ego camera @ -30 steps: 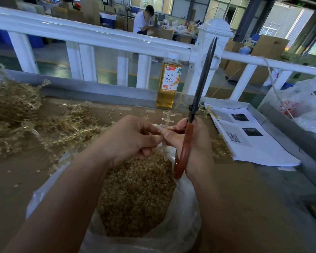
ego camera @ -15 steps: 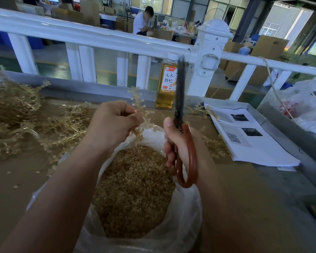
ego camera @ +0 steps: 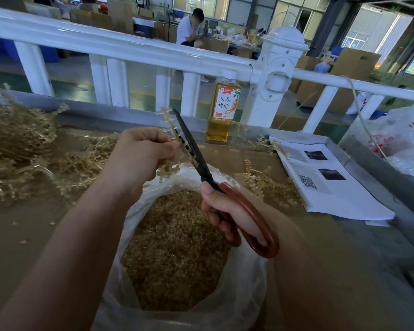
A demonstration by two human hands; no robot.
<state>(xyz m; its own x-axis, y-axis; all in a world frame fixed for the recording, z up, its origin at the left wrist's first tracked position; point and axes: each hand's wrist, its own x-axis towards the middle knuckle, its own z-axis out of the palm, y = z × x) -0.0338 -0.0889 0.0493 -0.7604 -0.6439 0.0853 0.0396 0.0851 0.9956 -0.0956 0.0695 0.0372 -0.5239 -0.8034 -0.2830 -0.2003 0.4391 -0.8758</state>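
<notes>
My left hand (ego camera: 141,154) grips a tan plastic sprue (ego camera: 171,139) with small side pieces, held upright above a clear plastic bag (ego camera: 246,290). The bag holds a heap of small tan cut pieces (ego camera: 177,249). My right hand (ego camera: 227,211) grips scissors (ego camera: 201,163) by their red-brown handles. The dark blades point up and left and lie against the sprue, just right of my left fingers.
Piles of uncut tan sprues (ego camera: 17,149) lie on the brown table at the left, and more sprues (ego camera: 270,185) lie to the right of the bag. A drink bottle (ego camera: 224,108) stands by the white railing (ego camera: 134,48). Printed sheets (ego camera: 330,182) lie at right.
My left hand has lifted a sprue up from the bag. My right hand has tilted the scissors from upright to point up-left, and the blades now meet the sprue.
</notes>
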